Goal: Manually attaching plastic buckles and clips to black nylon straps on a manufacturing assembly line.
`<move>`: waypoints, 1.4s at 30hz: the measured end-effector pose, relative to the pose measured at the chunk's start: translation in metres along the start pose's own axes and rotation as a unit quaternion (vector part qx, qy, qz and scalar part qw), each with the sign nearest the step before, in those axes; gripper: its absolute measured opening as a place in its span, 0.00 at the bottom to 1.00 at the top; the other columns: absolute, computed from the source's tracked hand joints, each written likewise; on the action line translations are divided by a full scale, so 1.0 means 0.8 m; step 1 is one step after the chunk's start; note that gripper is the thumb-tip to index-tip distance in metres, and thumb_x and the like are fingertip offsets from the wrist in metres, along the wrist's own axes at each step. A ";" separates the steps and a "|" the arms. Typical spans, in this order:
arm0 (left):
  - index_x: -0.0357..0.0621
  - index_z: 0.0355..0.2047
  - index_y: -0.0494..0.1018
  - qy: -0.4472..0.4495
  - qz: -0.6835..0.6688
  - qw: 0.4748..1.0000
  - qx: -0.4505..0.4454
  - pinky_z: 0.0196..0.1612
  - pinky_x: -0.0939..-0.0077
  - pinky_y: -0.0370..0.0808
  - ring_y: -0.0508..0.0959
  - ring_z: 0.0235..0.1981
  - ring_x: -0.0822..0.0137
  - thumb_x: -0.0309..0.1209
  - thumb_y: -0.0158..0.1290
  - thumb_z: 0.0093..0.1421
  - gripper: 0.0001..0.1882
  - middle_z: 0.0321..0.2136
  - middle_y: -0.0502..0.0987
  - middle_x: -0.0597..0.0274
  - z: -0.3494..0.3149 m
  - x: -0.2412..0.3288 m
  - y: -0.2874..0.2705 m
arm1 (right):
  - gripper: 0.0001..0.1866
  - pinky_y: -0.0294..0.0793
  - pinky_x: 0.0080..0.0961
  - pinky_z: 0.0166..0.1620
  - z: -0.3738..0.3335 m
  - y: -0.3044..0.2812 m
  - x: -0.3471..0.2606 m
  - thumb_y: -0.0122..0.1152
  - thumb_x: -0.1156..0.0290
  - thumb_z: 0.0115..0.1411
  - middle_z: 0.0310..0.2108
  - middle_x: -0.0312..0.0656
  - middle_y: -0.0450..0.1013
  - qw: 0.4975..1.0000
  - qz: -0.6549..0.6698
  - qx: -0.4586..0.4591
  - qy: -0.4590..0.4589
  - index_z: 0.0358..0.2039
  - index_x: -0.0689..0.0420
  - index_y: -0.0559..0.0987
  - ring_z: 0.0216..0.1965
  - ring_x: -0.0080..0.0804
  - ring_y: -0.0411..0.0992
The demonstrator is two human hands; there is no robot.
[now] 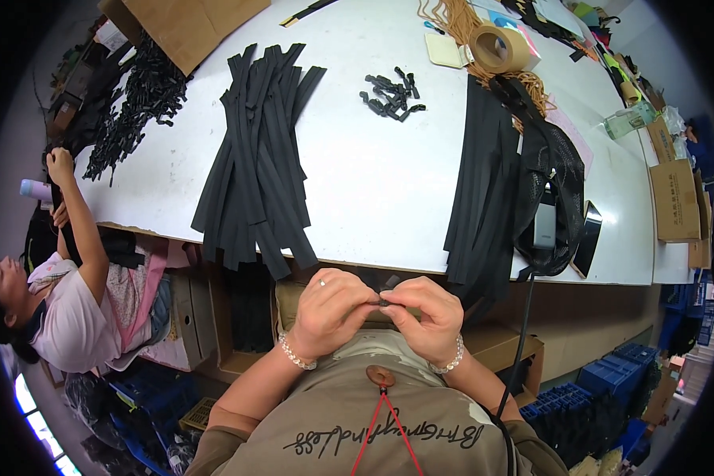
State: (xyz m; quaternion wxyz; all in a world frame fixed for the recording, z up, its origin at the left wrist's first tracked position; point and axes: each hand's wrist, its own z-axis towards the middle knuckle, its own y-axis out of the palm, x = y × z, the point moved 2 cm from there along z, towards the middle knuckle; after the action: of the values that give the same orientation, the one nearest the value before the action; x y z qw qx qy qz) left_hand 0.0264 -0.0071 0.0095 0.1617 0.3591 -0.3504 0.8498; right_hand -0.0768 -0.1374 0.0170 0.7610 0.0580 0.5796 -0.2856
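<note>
In front of my chest, just off the table's near edge, both hands meet fingertip to fingertip. My left hand [329, 312] and my right hand [427, 316] pinch a small black piece [384, 299] between thumbs and forefingers. A short, flat dark end sticks up past the fingers; the rest is covered, so its exact kind is unclear. Ahead on the white table [357, 198] lies a loose heap of small black plastic pieces [390, 97]. Black flat strips [258, 151] are piled to the left. Another bundle of black strips [484, 174] hangs over the edge to the right.
A black mesh bag [567, 151] holding a grey device [544, 224] sits right, with a cable running down past my right arm. Tape [500, 49] and tan cords lie behind. At far left, a co-worker [95, 293] handles black material beside a large black heap [147, 95].
</note>
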 end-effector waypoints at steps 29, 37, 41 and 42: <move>0.36 0.32 0.71 -0.349 -0.222 0.910 -0.008 0.34 0.81 0.71 0.74 0.28 0.74 0.26 0.54 0.56 0.06 0.26 0.75 0.62 -0.055 -0.030 0.040 | 0.08 0.67 0.10 0.29 -0.036 0.022 0.061 0.61 0.79 0.54 0.26 0.31 0.71 0.931 0.195 -0.016 0.308 0.35 0.64 0.74 0.25 0.12 0.66; 0.35 0.32 0.74 -0.428 -0.324 0.840 -0.083 0.32 0.85 0.70 0.71 0.28 0.82 0.27 0.53 0.58 0.07 0.26 0.76 0.70 -0.062 -0.034 0.038 | 0.13 0.66 0.09 0.28 -0.038 0.017 0.054 0.59 0.81 0.55 0.27 0.32 0.71 0.919 0.224 -0.018 0.325 0.42 0.63 0.77 0.26 0.12 0.65; 0.36 0.31 0.75 -0.404 -0.360 0.838 -0.067 0.31 0.83 0.70 0.72 0.28 0.81 0.27 0.55 0.56 0.06 0.26 0.77 0.67 -0.048 -0.016 0.025 | 0.15 0.68 0.12 0.32 -0.033 0.013 0.046 0.58 0.83 0.53 0.30 0.36 0.72 0.964 0.156 -0.071 0.204 0.43 0.64 0.76 0.29 0.16 0.68; 0.35 0.30 0.75 -0.389 -0.320 0.861 -0.065 0.32 0.84 0.70 0.72 0.28 0.79 0.24 0.55 0.55 0.04 0.26 0.77 0.66 -0.046 -0.013 0.021 | 0.14 0.69 0.13 0.33 -0.031 0.012 0.042 0.58 0.84 0.53 0.30 0.38 0.71 0.977 0.133 -0.079 0.147 0.42 0.66 0.75 0.30 0.18 0.69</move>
State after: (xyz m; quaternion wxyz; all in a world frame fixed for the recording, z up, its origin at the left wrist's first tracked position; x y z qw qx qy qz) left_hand 0.0063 0.0070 -0.0249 0.2985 0.7414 -0.3053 0.5177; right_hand -0.0873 -0.1312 -0.0244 0.7005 0.1161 0.6932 -0.1235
